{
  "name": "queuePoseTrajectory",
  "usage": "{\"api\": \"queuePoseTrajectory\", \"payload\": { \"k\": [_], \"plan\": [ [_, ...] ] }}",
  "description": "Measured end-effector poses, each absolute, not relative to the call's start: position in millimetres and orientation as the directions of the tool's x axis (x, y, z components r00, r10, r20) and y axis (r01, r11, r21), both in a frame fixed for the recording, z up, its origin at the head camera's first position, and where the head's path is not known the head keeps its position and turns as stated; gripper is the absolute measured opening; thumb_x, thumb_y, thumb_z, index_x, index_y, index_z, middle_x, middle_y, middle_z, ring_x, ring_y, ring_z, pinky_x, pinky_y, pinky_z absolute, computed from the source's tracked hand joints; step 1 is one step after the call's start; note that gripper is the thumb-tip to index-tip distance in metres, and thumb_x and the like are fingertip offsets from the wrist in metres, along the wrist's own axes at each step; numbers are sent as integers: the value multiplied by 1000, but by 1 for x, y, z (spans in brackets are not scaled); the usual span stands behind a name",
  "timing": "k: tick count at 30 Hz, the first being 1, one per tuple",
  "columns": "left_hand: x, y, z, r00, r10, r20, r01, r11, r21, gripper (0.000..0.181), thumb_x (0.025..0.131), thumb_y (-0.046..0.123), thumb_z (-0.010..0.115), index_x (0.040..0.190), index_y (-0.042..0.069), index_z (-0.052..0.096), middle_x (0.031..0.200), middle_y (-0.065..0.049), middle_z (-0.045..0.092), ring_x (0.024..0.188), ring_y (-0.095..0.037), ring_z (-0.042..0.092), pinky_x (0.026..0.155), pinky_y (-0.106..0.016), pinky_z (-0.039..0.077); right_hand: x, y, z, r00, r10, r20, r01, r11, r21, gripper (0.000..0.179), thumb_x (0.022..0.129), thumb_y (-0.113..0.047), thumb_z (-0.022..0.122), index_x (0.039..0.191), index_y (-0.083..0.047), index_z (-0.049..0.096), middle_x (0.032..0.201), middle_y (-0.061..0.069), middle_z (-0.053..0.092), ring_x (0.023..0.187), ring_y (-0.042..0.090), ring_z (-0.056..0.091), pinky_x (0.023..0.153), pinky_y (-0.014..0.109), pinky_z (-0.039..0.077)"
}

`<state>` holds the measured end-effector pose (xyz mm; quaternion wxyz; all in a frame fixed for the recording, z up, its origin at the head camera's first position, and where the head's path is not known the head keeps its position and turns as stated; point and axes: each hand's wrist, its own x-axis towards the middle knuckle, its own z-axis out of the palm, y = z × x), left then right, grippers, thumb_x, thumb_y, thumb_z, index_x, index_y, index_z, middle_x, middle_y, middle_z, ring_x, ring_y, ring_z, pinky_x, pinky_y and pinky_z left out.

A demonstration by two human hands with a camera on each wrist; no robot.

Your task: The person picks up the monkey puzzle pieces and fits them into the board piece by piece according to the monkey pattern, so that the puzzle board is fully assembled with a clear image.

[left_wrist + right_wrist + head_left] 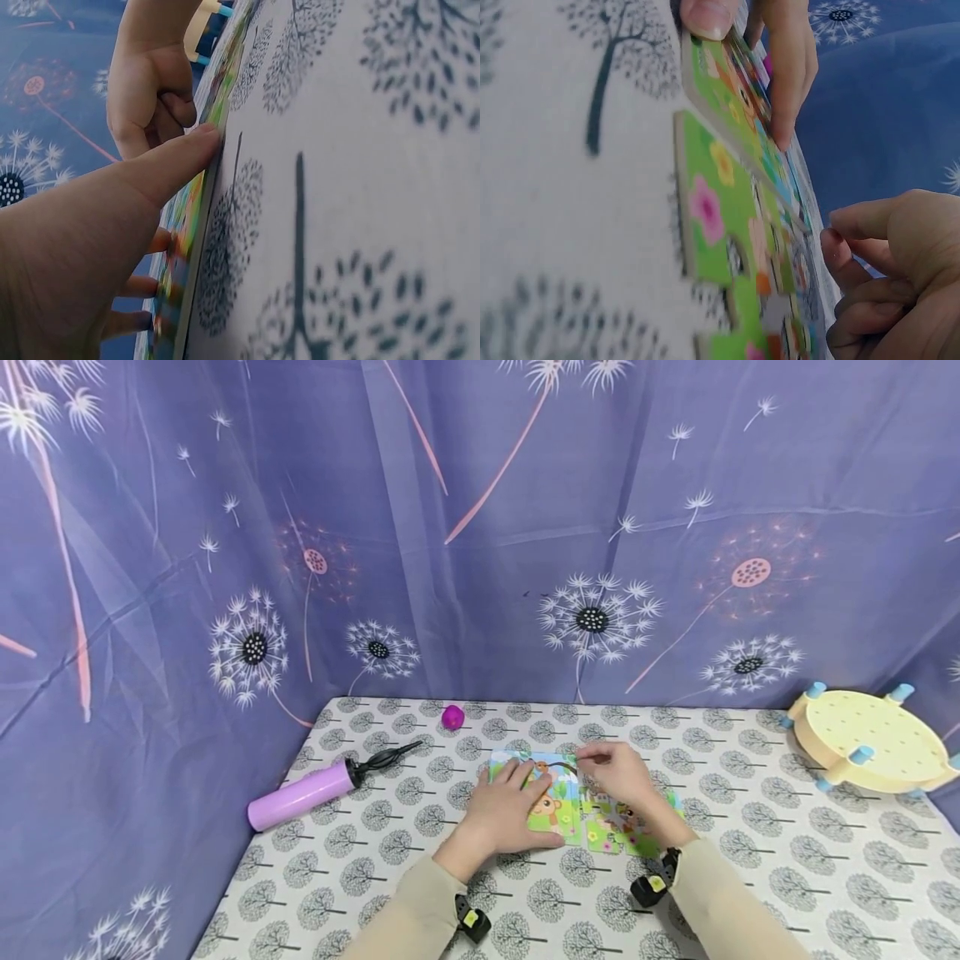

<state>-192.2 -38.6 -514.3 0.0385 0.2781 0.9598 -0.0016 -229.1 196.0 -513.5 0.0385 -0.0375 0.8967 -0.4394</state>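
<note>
My left hand (506, 810) lies spread over a picture puzzle board (572, 828) printed with a bear on green and blue. Its fingers are straight on the picture, and the thumb (184, 154) runs along the near edge. At the board's far right corner is my right hand (618, 772), fingers curled and thumb against index finger. In the right wrist view nothing shows between those fingertips (840, 255). A dark curved line crosses the picture toward them. Puzzle pieces (705, 202) with flowers on green lie beside the board, partly under my right forearm in the head view.
A purple hand pump (300, 797) with a black nozzle lies at the left. Toward the back sits a small magenta ball (452, 717). A pale yellow oval stand (873, 735) with blue-tipped legs is at the right. A purple curtain (480, 610) hangs behind the tree-patterned tablecloth (540, 910).
</note>
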Motion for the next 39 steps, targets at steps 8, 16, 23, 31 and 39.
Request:
{"api": "queuePoseTrajectory", "payload": {
  "k": [8, 16, 23, 31, 39],
  "plan": [
    [-193, -25, -517, -862, 502, -70, 504, 864, -12, 107, 75, 98, 45, 163, 39, 33, 163, -2, 36, 151, -38, 30, 108, -78, 33, -218, 214, -518, -994, -108, -30, -45, 628, -777, 20, 98, -21, 72, 112, -8, 78, 110, 8, 74, 93, 22, 69, 83, 43, 58],
    [-192, -26, -516, -862, 501, -82, 505, 863, -31, 110, 74, 100, 42, 164, 38, 30, 165, -4, 33, 152, -39, 28, 112, -75, 30, -205, 234, -511, -979, -198, -55, -87, 640, -763, 28, 90, -22, 81, 112, -5, 76, 92, 0, 71, 83, 18, 66, 76, 38, 57],
    [-192, -41, -515, -838, 538, -92, 535, 843, 62, 108, 79, 92, 53, 166, 33, 27, 171, -5, 24, 155, -36, 22, 120, -67, 23, -203, 247, -512, -944, -317, -94, -134, 628, -767, 39, 80, -19, 90, 112, -5, 75, 92, 2, 66, 70, 16, 58, 68, 30, 50],
    [-196, -58, -516, -813, 578, -70, 559, 808, 186, 113, 78, 90, 58, 165, 22, 32, 172, -9, 21, 156, -33, 23, 123, -56, 25, -203, 247, -507, -929, -358, -95, -184, 669, -720, 42, 77, -20, 92, 114, -6, 75, 89, 2, 61, 71, 16, 51, 67, 30, 47],
    [-203, -77, -513, -796, 600, -71, 582, 793, 181, 118, 75, 87, 65, 163, 15, 36, 171, -4, 25, 155, -27, 27, 124, -50, 26, -203, 244, -505, -922, -378, -86, -217, 688, -692, 36, 79, -20, 90, 109, -8, 74, 90, 1, 61, 77, 17, 52, 73, 33, 48]
  ]
}}
